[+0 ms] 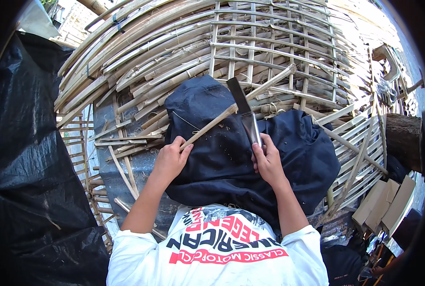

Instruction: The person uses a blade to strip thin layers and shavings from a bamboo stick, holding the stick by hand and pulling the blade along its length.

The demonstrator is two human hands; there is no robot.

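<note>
My left hand (pixel 171 161) is closed round the near end of a bamboo strip (pixel 210 125), which slants up and away to the right over my lap. In my right hand (pixel 267 161) is a knife (pixel 243 106) with a dark, broad blade and a shiny metal lower part. The blade points up and away, crossing the strip near its middle; whether it touches the strip I cannot tell. Beneath both hands a black cloth (pixel 207 162) covers my legs, with small pale shavings on it.
Long split bamboo strips (pixel 160 62) lie stacked ahead, with a bamboo lattice (pixel 269 40) on them. At the left hangs a black plastic sheet (pixel 36 157). Another slatted bamboo panel (pixel 355 162), a log (pixel 403 142) and an open cardboard box (pixel 384 204) stand at the right.
</note>
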